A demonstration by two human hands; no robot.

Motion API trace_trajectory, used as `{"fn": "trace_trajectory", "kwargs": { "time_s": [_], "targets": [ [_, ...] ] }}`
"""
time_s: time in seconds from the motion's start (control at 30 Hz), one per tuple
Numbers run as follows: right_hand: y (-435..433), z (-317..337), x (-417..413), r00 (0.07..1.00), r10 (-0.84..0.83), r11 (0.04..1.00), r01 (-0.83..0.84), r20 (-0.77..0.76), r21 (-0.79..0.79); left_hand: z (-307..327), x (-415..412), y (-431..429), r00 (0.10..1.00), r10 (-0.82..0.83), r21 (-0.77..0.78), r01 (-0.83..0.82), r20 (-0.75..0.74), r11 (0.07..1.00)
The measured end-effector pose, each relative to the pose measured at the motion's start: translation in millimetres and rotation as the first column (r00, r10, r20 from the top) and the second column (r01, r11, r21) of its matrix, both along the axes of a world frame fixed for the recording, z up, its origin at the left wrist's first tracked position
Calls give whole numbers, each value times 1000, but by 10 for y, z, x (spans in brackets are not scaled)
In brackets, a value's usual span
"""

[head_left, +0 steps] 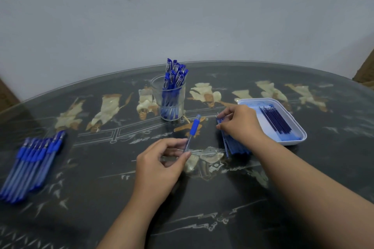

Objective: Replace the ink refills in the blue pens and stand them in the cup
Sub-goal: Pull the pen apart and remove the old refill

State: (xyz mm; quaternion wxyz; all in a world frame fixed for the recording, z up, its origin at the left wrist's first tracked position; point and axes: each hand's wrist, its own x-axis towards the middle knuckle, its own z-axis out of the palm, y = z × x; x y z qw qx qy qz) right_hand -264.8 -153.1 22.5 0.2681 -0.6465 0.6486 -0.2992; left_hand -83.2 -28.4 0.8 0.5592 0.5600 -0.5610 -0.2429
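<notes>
Blue pen [193, 130]: mid-table, grip end tilted toward 1 o'clock; the left hand [159, 164] pinches the near end of its clear barrel, and the rest seems held off the table [101, 218].
Left hand: thumb and fingers curled narrow round the barrel, holding it. Whether a refill sits inside, I cannot tell.
Right hand [240, 125]: at 3 o'clock of the pen, thumb and fingertips closed in a pinch on the far end of the loose refills [232, 145]. Blur hides how many it has.
Step in hand: likely fetching a fresh refill. Best to lift one only, clear of its neighbours, line it up with the barrel's open end, and keep the left hand steady so it slides in straight.
Cup [155, 90]: clear, near, at 12 o'clock of the pen; packed with capped pens [174, 74], upright or leaning.
Tray [299, 127]: white, at 2 o'clock, just beyond the right hand; a row of dark refills [277, 123] lies in it.
Spare pens [32, 165]: at 9 o'clock, well apart, lying side by side on the table.
</notes>
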Motion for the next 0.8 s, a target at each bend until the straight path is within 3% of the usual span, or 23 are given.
{"fn": "trace_trajectory", "kwargs": {
  "time_s": [0.8],
  "targets": [
    [-9,-54,98,999,11,998,-14,-36,-60,22,-17,7,999,-5,16,6,-33,1000]
  ]
}}
